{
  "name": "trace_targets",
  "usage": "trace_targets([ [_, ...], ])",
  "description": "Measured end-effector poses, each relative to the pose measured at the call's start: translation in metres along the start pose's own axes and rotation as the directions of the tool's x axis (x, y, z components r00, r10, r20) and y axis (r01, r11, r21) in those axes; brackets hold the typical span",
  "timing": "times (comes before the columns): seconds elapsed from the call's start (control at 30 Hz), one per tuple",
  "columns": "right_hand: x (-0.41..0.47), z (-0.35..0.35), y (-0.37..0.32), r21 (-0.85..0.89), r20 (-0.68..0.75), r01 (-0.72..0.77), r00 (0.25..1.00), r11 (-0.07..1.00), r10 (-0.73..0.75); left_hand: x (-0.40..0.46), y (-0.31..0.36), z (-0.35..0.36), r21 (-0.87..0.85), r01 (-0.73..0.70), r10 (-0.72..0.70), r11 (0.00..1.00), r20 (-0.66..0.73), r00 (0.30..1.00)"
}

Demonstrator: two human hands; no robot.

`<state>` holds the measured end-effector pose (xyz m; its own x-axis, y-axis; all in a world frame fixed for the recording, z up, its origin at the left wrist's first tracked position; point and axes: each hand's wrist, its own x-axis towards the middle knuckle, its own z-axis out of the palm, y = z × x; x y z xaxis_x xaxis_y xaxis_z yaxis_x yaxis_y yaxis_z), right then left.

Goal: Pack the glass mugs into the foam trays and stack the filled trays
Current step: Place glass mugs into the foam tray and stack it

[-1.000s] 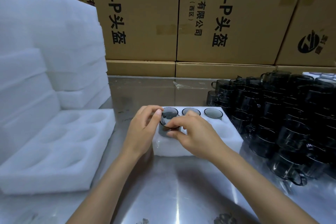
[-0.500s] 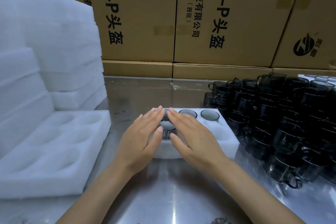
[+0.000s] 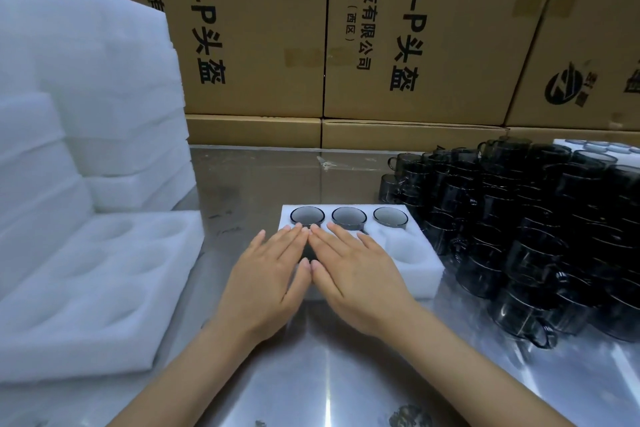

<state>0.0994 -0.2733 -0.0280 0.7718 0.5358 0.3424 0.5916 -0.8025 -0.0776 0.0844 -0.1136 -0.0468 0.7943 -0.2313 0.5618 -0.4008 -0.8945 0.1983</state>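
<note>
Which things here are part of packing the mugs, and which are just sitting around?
Part of the job:
- white foam tray under both hands
- three dark glass mugs seated in its far row
- left hand and right hand, flat on the tray
- pile of loose dark glass mugs
- empty white foam trays

Lying about:
- brown cardboard boxes
- steel table

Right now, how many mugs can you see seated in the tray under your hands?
3, side by side along the far row of the foam tray: far left mug, far middle mug, far right mug. The left hand and right hand cover the near row, so more may be hidden.
</note>
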Motion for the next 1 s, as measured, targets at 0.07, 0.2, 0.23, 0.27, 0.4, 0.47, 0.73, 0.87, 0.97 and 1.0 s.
trace_targets([
  [0.07,0.001,-0.006,0.001,0.079,-0.039,-0.006,0.999,0.997,0.009,0.0,-0.003,0.002,-0.126,0.037,-0.039,0.991,-0.015,0.999],
  [0.2,0.006,-0.039,0.028,0.233,-0.319,-0.117,0.929,0.965,0.19,0.009,-0.015,0.005,-0.448,0.197,-0.262,0.872,-0.087,0.961],
  [0.23,0.008,-0.051,0.043,0.19,-0.379,-0.186,0.892,0.964,0.247,0.012,-0.019,0.005,-0.514,0.246,-0.336,0.822,-0.09,0.938],
  [0.27,0.008,-0.064,0.061,0.142,-0.424,-0.28,0.849,0.949,0.315,0.014,-0.022,0.006,-0.566,0.287,-0.396,0.772,-0.076,0.915],
  [0.4,-0.004,-0.111,0.132,0.035,-0.523,-0.662,0.626,0.749,0.578,0.018,-0.028,0.011,-0.639,0.34,-0.449,0.69,-0.008,0.894],
  [0.47,-0.016,-0.124,0.162,-0.014,-0.493,-0.781,0.549,0.625,0.675,0.02,-0.026,0.013,-0.631,0.292,-0.379,0.719,-0.004,0.925],
  [0.73,-0.038,-0.128,0.212,-0.062,-0.309,-0.88,0.466,0.472,0.829,0.022,-0.03,0.016,-0.58,0.281,-0.296,0.765,0.072,0.953],
  [0.87,-0.037,-0.135,0.197,0.041,-0.478,-0.808,0.5,0.587,0.722,0.018,-0.027,0.016,-0.587,0.267,-0.335,0.764,-0.008,0.942],
  [0.97,-0.034,-0.135,0.164,0.105,-0.612,-0.544,0.625,0.833,0.485,0.019,-0.026,0.016,-0.583,0.272,-0.352,0.765,-0.025,0.936],
  [1.0,-0.032,-0.133,0.148,0.14,-0.61,-0.416,0.678,0.898,0.409,0.019,-0.026,0.016,-0.585,0.273,-0.355,0.764,-0.027,0.935],
])
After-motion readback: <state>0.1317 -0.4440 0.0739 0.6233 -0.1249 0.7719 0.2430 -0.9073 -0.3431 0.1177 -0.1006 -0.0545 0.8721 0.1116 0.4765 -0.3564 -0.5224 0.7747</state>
